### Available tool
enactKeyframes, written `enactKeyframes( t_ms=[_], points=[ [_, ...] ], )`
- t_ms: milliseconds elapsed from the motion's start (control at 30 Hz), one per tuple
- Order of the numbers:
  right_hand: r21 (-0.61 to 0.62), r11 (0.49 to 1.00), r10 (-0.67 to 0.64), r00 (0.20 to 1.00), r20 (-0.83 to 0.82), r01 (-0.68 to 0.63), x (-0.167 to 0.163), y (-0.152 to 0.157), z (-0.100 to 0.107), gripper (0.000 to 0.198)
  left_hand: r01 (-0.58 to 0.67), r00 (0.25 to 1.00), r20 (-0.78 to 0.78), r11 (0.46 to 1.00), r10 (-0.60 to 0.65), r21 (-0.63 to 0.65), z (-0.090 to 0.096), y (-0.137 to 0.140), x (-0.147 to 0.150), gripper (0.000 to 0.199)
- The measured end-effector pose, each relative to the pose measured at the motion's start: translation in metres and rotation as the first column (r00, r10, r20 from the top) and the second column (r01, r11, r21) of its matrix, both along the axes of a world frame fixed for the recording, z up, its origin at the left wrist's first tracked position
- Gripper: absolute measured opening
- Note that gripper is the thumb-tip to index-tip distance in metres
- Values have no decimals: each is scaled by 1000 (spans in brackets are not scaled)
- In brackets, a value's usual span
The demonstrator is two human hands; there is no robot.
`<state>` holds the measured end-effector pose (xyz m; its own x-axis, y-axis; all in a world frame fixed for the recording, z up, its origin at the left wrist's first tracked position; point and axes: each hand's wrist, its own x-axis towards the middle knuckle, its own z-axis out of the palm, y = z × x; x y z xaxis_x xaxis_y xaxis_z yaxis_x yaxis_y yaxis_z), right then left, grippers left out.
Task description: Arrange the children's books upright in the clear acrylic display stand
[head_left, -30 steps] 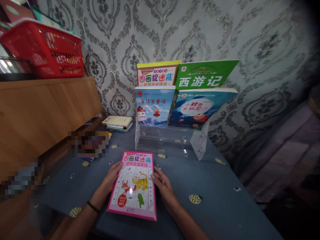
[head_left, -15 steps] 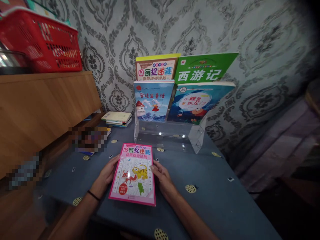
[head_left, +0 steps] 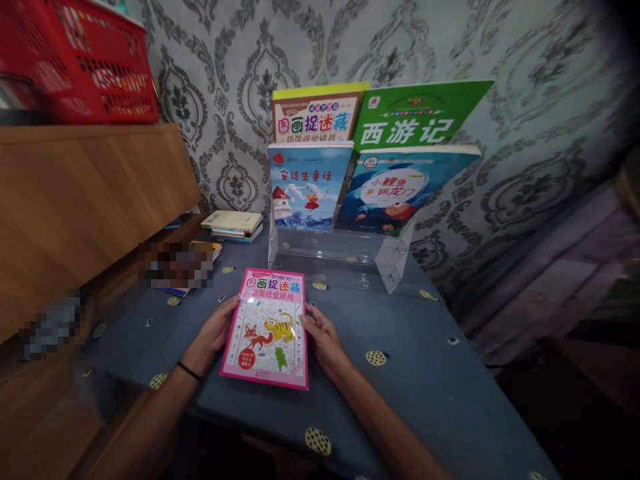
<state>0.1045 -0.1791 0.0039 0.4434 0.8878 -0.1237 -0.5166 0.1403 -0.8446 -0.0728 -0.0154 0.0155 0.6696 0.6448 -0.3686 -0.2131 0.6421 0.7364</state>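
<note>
A pink picture book (head_left: 267, 333) with a fox and a tiger on its cover is held face up over the near part of the table. My left hand (head_left: 220, 327) grips its left edge, fingers partly hidden behind it. On the right edge, my right hand (head_left: 323, 337) closes with the thumb on the cover and the other fingers beneath. Beyond the book stands a clear acrylic book rack (head_left: 330, 248). Its front row carries a light blue book (head_left: 310, 190) and a dark blue book (head_left: 395, 193). Behind them are a brown-covered book (head_left: 320, 120) and a green book (head_left: 425, 110).
The table has a blue-grey patterned cloth (head_left: 425, 400). A small stack of books (head_left: 233, 223) lies at the back left, with another pile (head_left: 183, 267), partly pixelated, nearer. On the left, a red basket (head_left: 110, 73) sits on a wooden cabinet (head_left: 95, 180). Patterned wallpaper covers the wall behind.
The view has tilted slightly downward, so the rack, basket and book appear higher in the picture. Both hands keep the same hold on the pink picture book.
</note>
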Motion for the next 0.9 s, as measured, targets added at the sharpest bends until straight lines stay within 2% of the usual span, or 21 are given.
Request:
enactKeyframes(
  t_ms=[233,467,633,767,900],
  points=[
    [2,999,35,999,-2,-35,1,-1,-1,60,150,988,40,987,-152,62,-1,-2,-4,34],
    [4,998,70,997,19,-70,1,-2,1,61,130,991,34,988,-133,83,1,-2,-6,29],
    [-18,994,113,993,45,-112,1,-1,3,63,112,992,53,987,-119,119,4,-3,-9,34],
    [-37,991,135,987,82,-132,2,1,-4,65,113,991,41,967,-125,227,25,2,-17,36],
    [-54,996,83,990,117,-77,6,4,-17,62,107,994,-40,898,-100,426,74,33,-42,41]
  ],
)
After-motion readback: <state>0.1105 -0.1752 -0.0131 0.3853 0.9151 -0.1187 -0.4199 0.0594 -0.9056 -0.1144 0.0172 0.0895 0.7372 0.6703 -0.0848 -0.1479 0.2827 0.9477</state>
